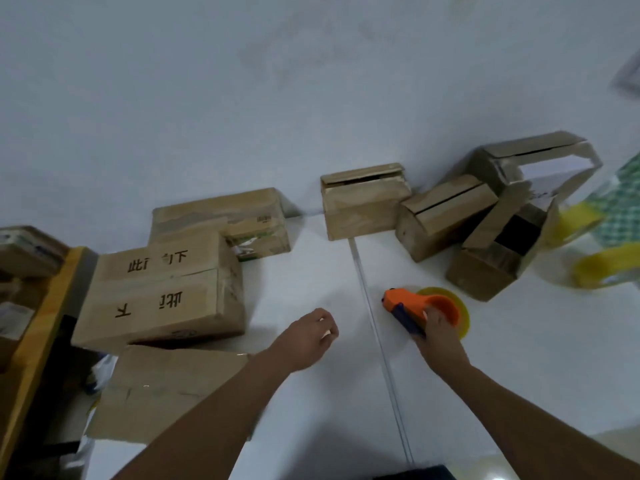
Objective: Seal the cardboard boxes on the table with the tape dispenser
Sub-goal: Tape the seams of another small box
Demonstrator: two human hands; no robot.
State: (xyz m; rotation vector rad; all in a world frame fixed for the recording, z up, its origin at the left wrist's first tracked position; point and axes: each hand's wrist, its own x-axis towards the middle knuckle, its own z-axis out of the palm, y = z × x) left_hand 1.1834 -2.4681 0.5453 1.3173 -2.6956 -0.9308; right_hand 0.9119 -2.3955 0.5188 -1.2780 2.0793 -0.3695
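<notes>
The right hand [437, 323] grips the orange tape dispenser [414, 308], fingers curled round its handle; the dispenser lies on the white table [519, 358] with its yellowish roll flat beneath it. The left hand [313, 336] hovers above the table with fingers loosely curled and holds nothing. Between the two hands a thin seam [377, 341] runs down the table toward the near edge.

Bare table lies around the dispenser on the near and right sides, and between the hands. To the left a large printed box [162, 296] sits closed, with a second box [242, 220] behind it against the wall [242, 81] and a flat cardboard sheet [166, 393] in front, near the left table edge. At the back stands a small box [362, 202] with its top flaps slightly apart. Right of it a tilted box [443, 216] leans beside an open box [495, 258], just behind the dispenser, and a taller box [533, 161] stands at the rear. Yellow tape rolls [595, 268], blurred, seem to lie at the far right.
</notes>
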